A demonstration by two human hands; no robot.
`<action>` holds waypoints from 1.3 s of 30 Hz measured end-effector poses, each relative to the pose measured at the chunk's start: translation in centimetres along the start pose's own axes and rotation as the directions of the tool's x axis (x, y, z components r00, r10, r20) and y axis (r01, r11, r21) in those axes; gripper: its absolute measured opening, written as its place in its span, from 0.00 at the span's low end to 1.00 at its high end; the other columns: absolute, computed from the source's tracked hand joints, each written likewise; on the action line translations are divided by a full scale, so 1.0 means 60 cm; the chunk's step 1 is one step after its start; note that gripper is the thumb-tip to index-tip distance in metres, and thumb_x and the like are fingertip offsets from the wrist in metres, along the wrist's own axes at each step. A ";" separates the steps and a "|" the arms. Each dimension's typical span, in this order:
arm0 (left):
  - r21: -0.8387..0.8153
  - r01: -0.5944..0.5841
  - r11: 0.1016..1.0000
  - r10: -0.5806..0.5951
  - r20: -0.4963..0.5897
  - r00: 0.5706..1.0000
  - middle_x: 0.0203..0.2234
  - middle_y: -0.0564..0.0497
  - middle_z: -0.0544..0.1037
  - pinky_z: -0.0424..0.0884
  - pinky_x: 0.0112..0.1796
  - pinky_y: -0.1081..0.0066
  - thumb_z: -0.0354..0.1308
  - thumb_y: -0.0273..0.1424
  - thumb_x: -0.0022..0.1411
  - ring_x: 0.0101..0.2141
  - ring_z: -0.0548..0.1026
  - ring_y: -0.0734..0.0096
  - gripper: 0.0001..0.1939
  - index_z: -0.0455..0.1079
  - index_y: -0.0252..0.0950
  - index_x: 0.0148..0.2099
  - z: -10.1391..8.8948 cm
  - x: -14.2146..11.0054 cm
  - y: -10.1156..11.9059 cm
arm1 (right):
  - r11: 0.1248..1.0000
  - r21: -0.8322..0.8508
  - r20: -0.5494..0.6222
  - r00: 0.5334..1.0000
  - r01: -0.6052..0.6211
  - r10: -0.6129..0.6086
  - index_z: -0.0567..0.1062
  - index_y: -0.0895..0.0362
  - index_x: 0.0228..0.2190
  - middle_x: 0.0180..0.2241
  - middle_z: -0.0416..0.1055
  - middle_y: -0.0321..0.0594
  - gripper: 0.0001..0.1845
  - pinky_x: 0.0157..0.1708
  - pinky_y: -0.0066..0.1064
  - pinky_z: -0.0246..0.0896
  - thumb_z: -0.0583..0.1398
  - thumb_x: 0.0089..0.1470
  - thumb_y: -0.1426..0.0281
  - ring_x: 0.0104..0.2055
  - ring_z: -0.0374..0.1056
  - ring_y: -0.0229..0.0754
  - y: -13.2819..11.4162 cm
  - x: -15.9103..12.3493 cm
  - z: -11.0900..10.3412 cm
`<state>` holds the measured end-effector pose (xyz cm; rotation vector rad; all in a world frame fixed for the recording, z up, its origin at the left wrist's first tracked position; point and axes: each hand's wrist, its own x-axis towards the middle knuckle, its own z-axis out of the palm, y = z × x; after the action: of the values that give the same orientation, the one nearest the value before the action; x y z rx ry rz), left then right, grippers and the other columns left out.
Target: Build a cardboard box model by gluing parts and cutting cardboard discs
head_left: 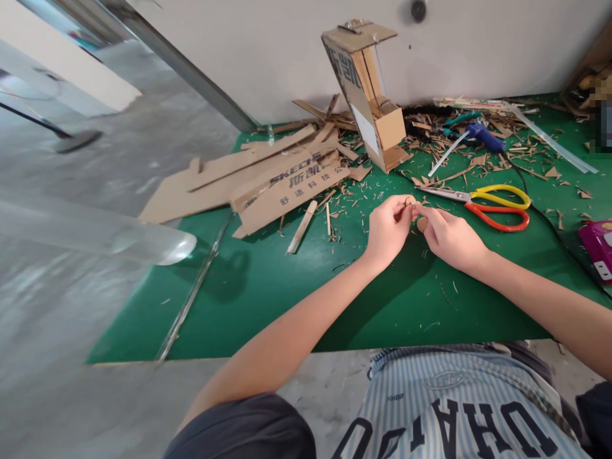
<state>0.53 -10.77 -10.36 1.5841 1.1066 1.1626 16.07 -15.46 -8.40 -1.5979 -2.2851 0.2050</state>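
My left hand (388, 224) is closed in a pinch on a small round cardboard piece (410, 200), raised just over the green table. Touching its fingertips, my right hand (449, 236) has its index finger stretched to the same spot and its other fingers curled. A second small tan disc (421, 224) shows under the right fingers; whether it is held or lies on the table I cannot tell. Just beyond the right hand are scissors (497, 199) with one yellow and one red handle. A tall cardboard structure (366, 105) stands upright behind both hands.
Cut cardboard sheets (291, 185) lie at the left back. Cardboard scraps (459, 159) litter the rear of the green table (287, 299). A blue glue gun (485, 137) trails a black cable at the right, near a magenta power strip (597, 248). A white wall closes off the back.
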 end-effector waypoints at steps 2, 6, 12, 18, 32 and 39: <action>-0.004 0.003 1.000 -0.003 0.004 1.000 0.35 0.47 0.83 0.82 0.48 0.62 0.56 0.29 0.68 0.37 0.83 0.69 0.06 0.73 0.34 0.44 0.000 -0.001 0.000 | 1.000 -0.027 0.021 1.000 -0.006 0.006 0.68 0.64 0.63 0.48 0.78 0.57 0.30 0.33 0.35 0.69 0.46 0.63 0.76 0.39 0.77 0.50 -0.002 0.000 -0.002; 0.014 -0.012 1.000 0.012 0.002 1.000 0.34 0.48 0.83 0.82 0.48 0.64 0.56 0.29 0.68 0.38 0.83 0.70 0.06 0.73 0.35 0.43 0.000 -0.002 -0.001 | 0.999 -0.041 0.031 1.000 0.003 -0.002 0.69 0.64 0.62 0.47 0.78 0.58 0.30 0.31 0.35 0.67 0.46 0.63 0.76 0.37 0.76 0.50 -0.004 -0.001 -0.004; 0.060 -0.060 0.996 0.060 -0.005 0.998 0.38 0.44 0.85 0.81 0.47 0.65 0.56 0.30 0.68 0.41 0.84 0.68 0.09 0.73 0.32 0.47 -0.001 -0.002 -0.005 | 0.999 -0.044 0.042 0.999 0.018 -0.017 0.70 0.63 0.62 0.46 0.78 0.55 0.30 0.31 0.34 0.66 0.46 0.63 0.77 0.37 0.76 0.47 0.001 0.000 -0.006; 0.142 -0.145 0.979 0.144 0.012 0.989 0.40 0.42 0.85 0.81 0.45 0.67 0.55 0.27 0.68 0.42 0.85 0.67 0.09 0.74 0.32 0.47 -0.004 -0.001 -0.007 | 0.998 -0.038 0.061 0.997 0.050 -0.047 0.70 0.63 0.62 0.46 0.78 0.54 0.29 0.35 0.35 0.69 0.46 0.63 0.77 0.38 0.76 0.47 0.007 0.001 -0.012; 0.318 -0.246 0.916 0.251 0.025 0.968 0.37 0.44 0.85 0.80 0.38 0.70 0.53 0.26 0.69 0.37 0.85 0.68 0.10 0.74 0.33 0.47 -0.004 -0.007 -0.010 | 0.863 0.504 -0.154 0.987 0.044 0.039 0.76 0.63 0.49 0.28 0.75 0.40 0.21 0.31 0.30 0.64 0.50 0.59 0.75 0.25 0.67 0.37 0.016 0.004 0.010; 0.391 -0.253 0.885 0.264 0.029 0.964 0.39 0.43 0.85 0.81 0.42 0.66 0.52 0.22 0.68 0.40 0.85 0.65 0.12 0.73 0.33 0.49 -0.004 -0.008 -0.014 | 0.640 0.765 -0.054 0.982 -0.075 0.181 0.75 0.63 0.46 0.24 0.69 0.34 0.18 0.27 0.29 0.60 0.49 0.61 0.73 0.22 0.61 0.34 0.010 0.009 0.013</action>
<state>0.06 -11.00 -11.21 2.0855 1.2276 1.1844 16.15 -14.67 -9.23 -1.2395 -1.6077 0.9425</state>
